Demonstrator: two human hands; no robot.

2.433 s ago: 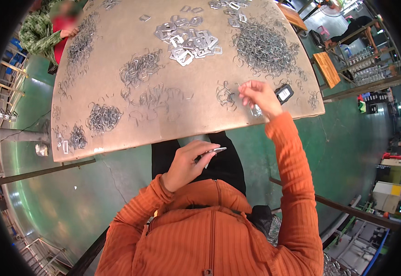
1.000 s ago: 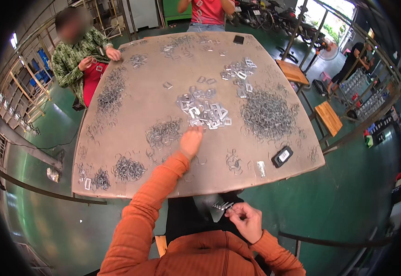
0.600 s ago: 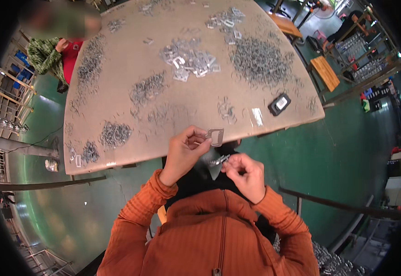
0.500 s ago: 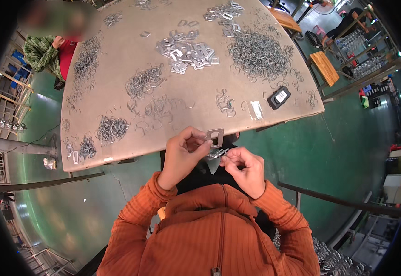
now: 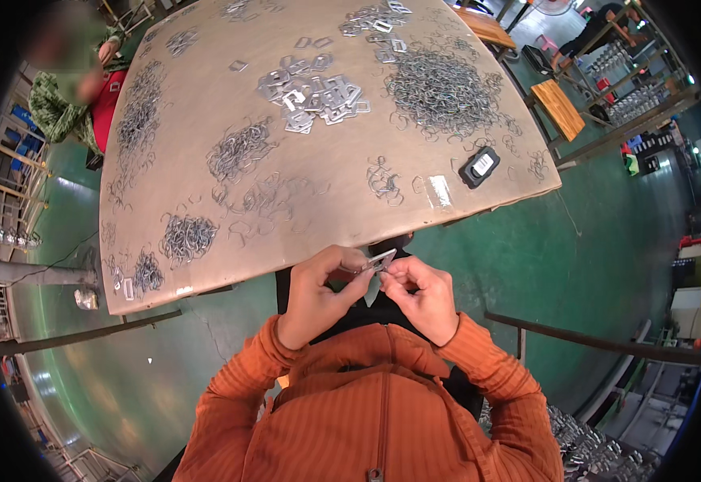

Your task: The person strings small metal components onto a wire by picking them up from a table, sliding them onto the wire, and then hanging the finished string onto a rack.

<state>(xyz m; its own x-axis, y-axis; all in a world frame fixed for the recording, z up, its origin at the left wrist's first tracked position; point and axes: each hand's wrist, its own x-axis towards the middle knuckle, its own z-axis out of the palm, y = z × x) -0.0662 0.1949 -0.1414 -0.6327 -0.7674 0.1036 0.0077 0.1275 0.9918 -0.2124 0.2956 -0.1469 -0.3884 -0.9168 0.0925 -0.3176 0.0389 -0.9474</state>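
Note:
Just off the table's near edge, my left hand (image 5: 323, 291) pinches a flat metal frame plate (image 5: 382, 259) between thumb and fingers. The plate is tilted, so its edge shows more than its face. Close by on the right, my right hand (image 5: 424, 296) has thumb and forefinger pressed together at the plate's lower side. Whatever small piece it grips there is hidden by the fingertips. Both hands are above my lap.
The brown-covered table (image 5: 326, 221) bears a heap of metal frame plates (image 5: 318, 103), a large pile of bent wire hooks (image 5: 443, 90), smaller hook piles (image 5: 188, 238) and a black box (image 5: 479, 167). A co-worker (image 5: 65, 104) sits at the far left.
The plate has turned from face-on to nearly edge-on, and my hands have come closer together. The co-worker's arms have shifted. The whole view has moved slightly.

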